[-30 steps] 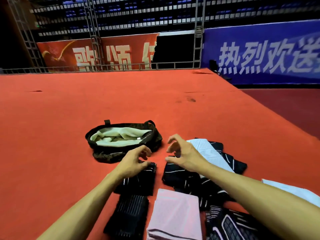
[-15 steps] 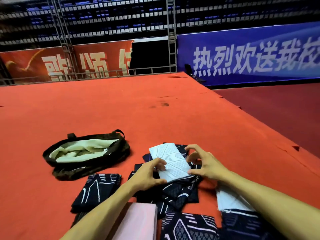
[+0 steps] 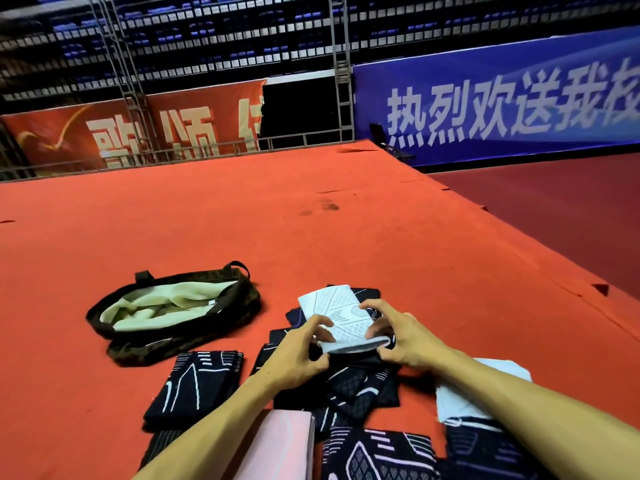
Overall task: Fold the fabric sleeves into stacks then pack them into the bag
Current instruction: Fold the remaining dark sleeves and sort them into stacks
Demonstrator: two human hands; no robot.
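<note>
A folded white patterned sleeve (image 3: pixel 341 315) is lifted slightly above a loose pile of black patterned sleeves (image 3: pixel 360 382). My left hand (image 3: pixel 298 355) pinches its near left corner and my right hand (image 3: pixel 398 336) grips its near right edge. The dark open bag (image 3: pixel 180 336) with a pale green lining lies on the red carpet to the left of the pile. A folded black sleeve stack (image 3: pixel 197 382) lies just in front of the bag. A pink folded sleeve (image 3: pixel 284 445) sits near the bottom edge, partly hidden by my left forearm.
More black patterned sleeves (image 3: pixel 381 455) and a white sleeve (image 3: pixel 460 400) lie at the bottom right under my right arm. The red carpeted platform (image 3: pixel 242 220) drops off along its right edge (image 3: pixel 519 251) to a darker floor. Railings and banners stand at the back.
Both hands went from hovering near the bag to the white sleeve and took hold of it. The sleeve is now raised off the black pile. The view has shifted to the right.
</note>
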